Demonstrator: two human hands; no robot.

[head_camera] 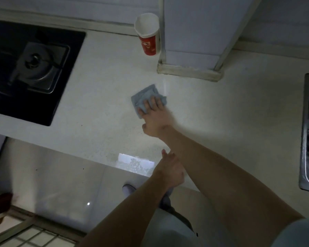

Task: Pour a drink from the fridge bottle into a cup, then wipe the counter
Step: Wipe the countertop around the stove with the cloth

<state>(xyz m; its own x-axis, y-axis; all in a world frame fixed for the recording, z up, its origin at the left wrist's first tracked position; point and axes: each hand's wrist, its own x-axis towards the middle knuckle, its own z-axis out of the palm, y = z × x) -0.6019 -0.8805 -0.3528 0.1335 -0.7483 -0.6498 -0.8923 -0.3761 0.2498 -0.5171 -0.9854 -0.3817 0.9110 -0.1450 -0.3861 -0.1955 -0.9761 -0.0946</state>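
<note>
Directly beneath right grip [155, 120], cloth [144, 95]

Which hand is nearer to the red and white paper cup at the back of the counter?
Right. The right hand presses the blue cloth on the counter, in front of the cup. The left hand is farther off, at the near edge.

Right hand [155, 118] hides part of the cloth [144, 93]; the edge crops the sink [304, 113].
</note>
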